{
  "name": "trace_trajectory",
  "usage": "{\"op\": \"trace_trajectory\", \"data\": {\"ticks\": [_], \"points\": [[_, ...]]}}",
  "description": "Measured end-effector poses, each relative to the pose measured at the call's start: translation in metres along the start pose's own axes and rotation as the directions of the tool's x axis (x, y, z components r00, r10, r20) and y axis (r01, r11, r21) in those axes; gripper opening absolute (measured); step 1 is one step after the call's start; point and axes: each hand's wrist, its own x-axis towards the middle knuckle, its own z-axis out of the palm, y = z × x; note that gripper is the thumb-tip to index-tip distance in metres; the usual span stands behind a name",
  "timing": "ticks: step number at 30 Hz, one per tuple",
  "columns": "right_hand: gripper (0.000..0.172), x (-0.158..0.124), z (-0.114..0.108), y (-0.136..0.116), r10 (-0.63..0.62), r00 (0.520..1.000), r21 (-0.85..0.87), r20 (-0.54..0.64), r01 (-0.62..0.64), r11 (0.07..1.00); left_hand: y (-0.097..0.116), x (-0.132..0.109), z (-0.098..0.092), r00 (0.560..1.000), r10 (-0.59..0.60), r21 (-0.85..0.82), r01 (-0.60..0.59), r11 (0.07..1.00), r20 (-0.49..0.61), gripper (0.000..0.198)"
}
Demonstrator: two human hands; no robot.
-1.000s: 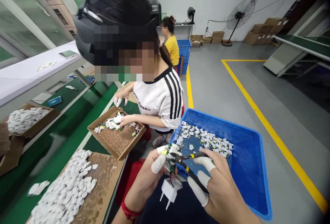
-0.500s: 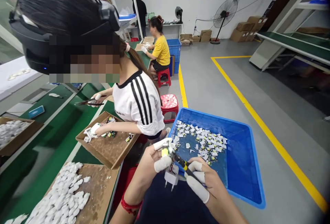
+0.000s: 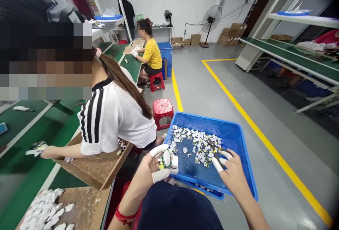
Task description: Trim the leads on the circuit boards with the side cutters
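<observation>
My left hand (image 3: 159, 164), with white finger cots, is closed on a small circuit board with a white plug piece (image 3: 166, 161) at the near left corner of a blue tray (image 3: 246, 159). My right hand (image 3: 230, 171) reaches over the tray and grips a pair of pliers (image 3: 213, 148), whose tip lies among several small white and green parts (image 3: 196, 143) on the tray floor. The tray rests on my lap.
A co-worker in a white striped shirt (image 3: 111, 117) sits close at my left, working over a cardboard tray (image 3: 95, 170) on the green bench. White plug shells (image 3: 47, 210) lie on another cardboard tray. A red stool (image 3: 162, 108) and a second co-worker in yellow (image 3: 152, 55) are behind.
My right hand has moved away from the left hand and out over the blue tray with the pliers. The view has swung right; the co-worker has leaned left.
</observation>
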Motion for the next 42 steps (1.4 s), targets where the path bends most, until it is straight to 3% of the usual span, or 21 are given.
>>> {"op": "trace_trajectory", "data": {"ticks": [5, 8, 11, 13, 15, 18, 22, 29, 34, 39, 42], "points": [[0.049, -0.002, -0.010, -0.012, 0.084, 0.989, 0.175, 0.123, -0.105, 0.979, -0.002, 0.001, -0.004, 0.998, -0.032, -0.068, 0.028, 0.997, -0.057, 0.054], [0.056, -0.012, -0.006, -0.040, 0.051, 0.958, 0.358, 0.284, -0.155, 0.921, -0.003, -0.001, -0.003, 0.995, -0.090, -0.248, 0.078, 0.966, -0.037, 0.047], [0.059, -0.022, 0.004, -0.067, -0.018, 0.935, 0.529, 0.354, -0.184, 0.829, -0.006, 0.000, 0.004, 0.980, -0.195, -0.431, 0.158, 0.889, -0.043, 0.039], [0.055, -0.025, 0.009, -0.081, -0.076, 0.932, 0.643, 0.354, -0.183, 0.743, -0.008, 0.003, 0.009, 0.952, -0.290, -0.526, 0.199, 0.827, -0.096, 0.034], [0.049, -0.025, 0.011, -0.087, -0.122, 0.936, 0.714, 0.331, -0.165, 0.680, -0.011, 0.007, 0.013, 0.907, -0.362, -0.610, 0.165, 0.775, -0.214, 0.031], [0.047, -0.024, 0.011, -0.088, -0.130, 0.945, 0.712, 0.300, -0.131, 0.690, -0.016, 0.013, 0.013, 0.834, -0.389, -0.665, 0.037, 0.746, -0.390, 0.037], [0.046, -0.028, 0.013, -0.087, -0.138, 0.930, 0.678, 0.342, -0.142, 0.722, -0.020, 0.014, 0.011, 0.796, -0.384, -0.662, -0.027, 0.749, -0.468, 0.042], [0.034, -0.030, 0.020, -0.103, -0.261, 0.905, 0.682, 0.336, -0.042, 0.731, -0.019, 0.008, 0.017, 0.851, -0.389, -0.664, 0.065, 0.745, -0.353, 0.039], [0.029, -0.030, 0.029, -0.110, -0.288, 0.885, 0.723, 0.367, -0.077, 0.686, -0.028, 0.000, 0.018, 0.896, -0.336, -0.611, 0.096, 0.786, -0.291, 0.031], [0.039, -0.029, 0.029, -0.117, -0.232, 0.901, 0.711, 0.366, -0.110, 0.694, -0.039, -0.009, 0.014, 0.949, -0.192, -0.353, 0.095, 0.931, -0.249, 0.034], [0.030, -0.025, 0.021, -0.120, -0.246, 0.910, 0.665, 0.333, -0.042, 0.746, -0.038, -0.010, 0.009, 0.955, -0.190, -0.277, 0.124, 0.953, -0.228, 0.035]]}}
